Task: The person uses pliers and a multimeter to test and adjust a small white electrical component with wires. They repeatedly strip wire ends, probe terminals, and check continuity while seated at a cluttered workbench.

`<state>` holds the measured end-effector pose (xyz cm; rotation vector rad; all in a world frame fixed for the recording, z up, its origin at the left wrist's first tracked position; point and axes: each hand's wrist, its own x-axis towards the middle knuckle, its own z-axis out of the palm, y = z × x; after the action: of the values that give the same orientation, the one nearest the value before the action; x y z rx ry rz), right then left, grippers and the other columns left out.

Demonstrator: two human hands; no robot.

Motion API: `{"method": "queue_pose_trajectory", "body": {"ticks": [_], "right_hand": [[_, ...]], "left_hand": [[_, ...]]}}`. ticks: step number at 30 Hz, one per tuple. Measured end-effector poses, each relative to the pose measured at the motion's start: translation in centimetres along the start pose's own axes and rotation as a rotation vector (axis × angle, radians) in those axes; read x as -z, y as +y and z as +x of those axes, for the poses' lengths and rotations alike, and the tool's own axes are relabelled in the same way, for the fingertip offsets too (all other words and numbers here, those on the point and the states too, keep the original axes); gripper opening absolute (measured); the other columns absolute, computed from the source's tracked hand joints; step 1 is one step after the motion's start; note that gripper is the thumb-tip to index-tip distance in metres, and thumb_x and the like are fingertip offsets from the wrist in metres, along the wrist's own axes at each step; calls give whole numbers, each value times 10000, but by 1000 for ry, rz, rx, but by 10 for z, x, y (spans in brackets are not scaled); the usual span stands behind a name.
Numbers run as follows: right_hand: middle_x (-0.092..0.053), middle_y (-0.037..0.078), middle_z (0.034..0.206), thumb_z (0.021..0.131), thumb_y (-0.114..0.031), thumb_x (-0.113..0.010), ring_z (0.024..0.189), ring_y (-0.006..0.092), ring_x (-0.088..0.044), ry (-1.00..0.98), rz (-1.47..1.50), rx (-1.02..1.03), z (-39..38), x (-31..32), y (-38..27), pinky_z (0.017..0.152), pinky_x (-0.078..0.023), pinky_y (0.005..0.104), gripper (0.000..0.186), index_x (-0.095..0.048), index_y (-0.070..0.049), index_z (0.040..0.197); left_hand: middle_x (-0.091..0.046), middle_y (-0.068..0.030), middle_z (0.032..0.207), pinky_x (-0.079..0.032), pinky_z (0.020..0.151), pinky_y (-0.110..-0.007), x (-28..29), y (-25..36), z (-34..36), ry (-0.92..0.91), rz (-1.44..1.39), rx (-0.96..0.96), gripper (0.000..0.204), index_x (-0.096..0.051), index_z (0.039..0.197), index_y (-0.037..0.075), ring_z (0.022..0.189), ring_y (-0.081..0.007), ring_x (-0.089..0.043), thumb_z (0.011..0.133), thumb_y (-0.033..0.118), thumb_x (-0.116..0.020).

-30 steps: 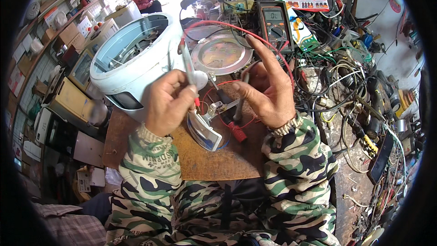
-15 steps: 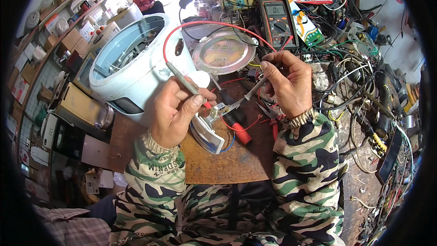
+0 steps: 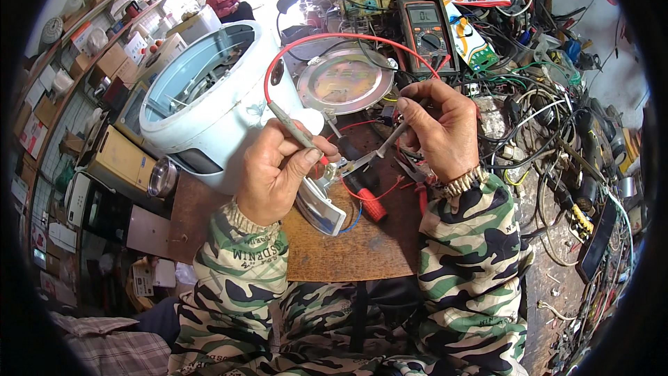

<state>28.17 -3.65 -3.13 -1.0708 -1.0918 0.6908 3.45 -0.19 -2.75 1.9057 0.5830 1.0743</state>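
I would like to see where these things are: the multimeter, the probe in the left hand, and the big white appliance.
Multimeter (image 3: pixel 431 41), head view: on its round dial.
Probe (image 3: pixel 289 122), head view: on its grey shaft.
White appliance (image 3: pixel 226 117), head view: on its outer wall.

A wooden table bears a white housing and curved panel.
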Motion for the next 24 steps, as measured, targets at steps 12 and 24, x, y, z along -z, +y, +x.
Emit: {"method": "queue_pose_trajectory", "body": {"ticks": [12, 24], "right_hand": [[-637, 5, 676, 943, -46, -706, 513, 57, -558, -62, 55, 13, -2, -2, -3, 445, -403, 222, 100, -679, 41, 984], [-692, 45, 745, 952, -88, -734, 576, 104, -655, -118, 79, 10, -3, -7, 5, 497, -504, 229, 142, -677, 38, 982]], "left_hand": [[-730, -218, 1061, -591, 881, -343, 1, -2, -3, -43, 74, 15, 228, -424, 1181, -32, 973, -248, -734, 1041, 67, -575], [-751, -170, 1023, -575, 754, -284, -2, -2, -3, 9, 66, -6, 194, -465, 1144, -10, 899, -182, -733, 1026, 56, -603]]}}
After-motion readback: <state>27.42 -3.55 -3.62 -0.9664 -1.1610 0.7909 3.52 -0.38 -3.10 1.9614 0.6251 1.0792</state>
